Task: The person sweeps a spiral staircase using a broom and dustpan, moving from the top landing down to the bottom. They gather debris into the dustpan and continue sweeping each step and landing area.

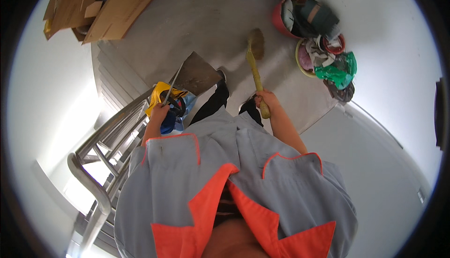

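Observation:
In my right hand (268, 100) is a short broom (254, 65) with a yellowish wrapped handle. Its brown bristle end (257, 43) points away from me over the floor; whether it touches the floor is hard to tell. My left hand (159, 113) grips the thin rod handle of a metal dustpan (197, 73). The pan's flat brown plate lies in front of my left shoe (222, 75). Right beside that hand is a yellow and blue bag (160, 91) with dark straps. I cannot tell whether the hand holds the bag too.
A stainless steel railing (105, 128) runs along my left, beside stairs (116, 72) going down. Flattened cardboard (119, 8) leans at the far left. Along the right wall sit a red basin (277, 17), stacked dark pots (318, 15) and a green plastic bag (339, 72).

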